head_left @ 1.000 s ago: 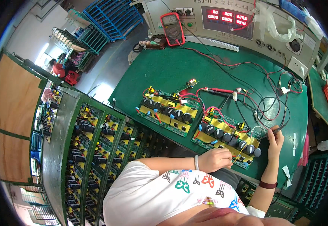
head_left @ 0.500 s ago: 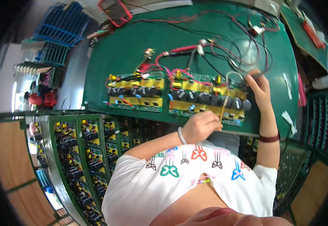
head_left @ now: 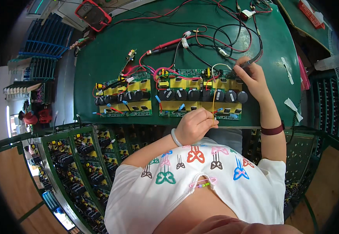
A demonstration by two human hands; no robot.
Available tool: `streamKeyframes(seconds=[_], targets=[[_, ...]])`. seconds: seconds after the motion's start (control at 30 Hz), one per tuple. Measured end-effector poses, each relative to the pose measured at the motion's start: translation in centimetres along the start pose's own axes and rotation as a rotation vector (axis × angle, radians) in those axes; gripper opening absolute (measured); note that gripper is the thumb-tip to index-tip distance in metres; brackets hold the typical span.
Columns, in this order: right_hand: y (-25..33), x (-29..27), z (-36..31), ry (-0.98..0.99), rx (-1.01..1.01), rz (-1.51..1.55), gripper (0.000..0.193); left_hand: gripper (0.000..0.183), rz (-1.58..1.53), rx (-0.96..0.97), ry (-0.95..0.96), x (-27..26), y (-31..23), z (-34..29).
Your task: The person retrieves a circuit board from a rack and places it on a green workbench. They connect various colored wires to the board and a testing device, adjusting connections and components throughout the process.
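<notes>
Right circuit board (head_left: 200, 93): lies on the green tabletop (head_left: 115, 50), long axis left to right. Left hand (head_left: 196, 124): at the board's near edge, fingertips pinching a yellow wire (head_left: 214, 102). Wire: runs far over the board's right part, bends right toward a black probe (head_left: 253, 61). Right hand (head_left: 252, 77): beside the far right corner, gripping the probe.

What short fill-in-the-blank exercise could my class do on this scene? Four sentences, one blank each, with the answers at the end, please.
1. The left hand pinches a thin ____ wire.
2. The dark cable is held in the person's ____ hand.
3. The boards lie on a ____ table.
4. The meter at the upper left has a ____ rim.

Missing words: yellow; right; green; red.
</notes>
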State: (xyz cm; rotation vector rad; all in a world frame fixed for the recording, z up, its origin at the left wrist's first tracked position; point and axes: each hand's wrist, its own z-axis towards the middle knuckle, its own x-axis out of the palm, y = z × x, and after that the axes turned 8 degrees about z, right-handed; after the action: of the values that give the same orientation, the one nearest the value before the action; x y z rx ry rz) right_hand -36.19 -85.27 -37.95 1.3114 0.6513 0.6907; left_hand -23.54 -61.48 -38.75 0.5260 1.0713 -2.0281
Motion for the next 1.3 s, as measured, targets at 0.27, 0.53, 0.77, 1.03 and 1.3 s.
streamKeyframes(seconds=[0.27,0.53,0.77,1.03,1.3], targets=[[-0.4,0.1,0.1,-0.034,-0.024,-0.098,0.014,0.026,0.005,-0.01,-0.011,-0.2,-0.2,-0.1],[-1.1,0.3,0.1,-0.03,-0.056,-0.065,0.011,0.017,-0.019,0.016,-0.039,-0.2,-0.3,-0.5],[-1.8,-0.2,0.4,-0.04,-0.066,-0.062,0.016,0.015,-0.016,0.021,-0.068,-0.2,-0.5,-0.4],[-0.5,0.1,0.3,-0.045,-0.051,-0.192,0.016,0.014,0.003,0.013,-0.063,0.1,-0.4,-0.9],[1.7,-1.7,1.8,-0.251,-0.062,-0.035,0.017,0.014,-0.048,0.076,0.005,-1.9,-1.0,1.3]])
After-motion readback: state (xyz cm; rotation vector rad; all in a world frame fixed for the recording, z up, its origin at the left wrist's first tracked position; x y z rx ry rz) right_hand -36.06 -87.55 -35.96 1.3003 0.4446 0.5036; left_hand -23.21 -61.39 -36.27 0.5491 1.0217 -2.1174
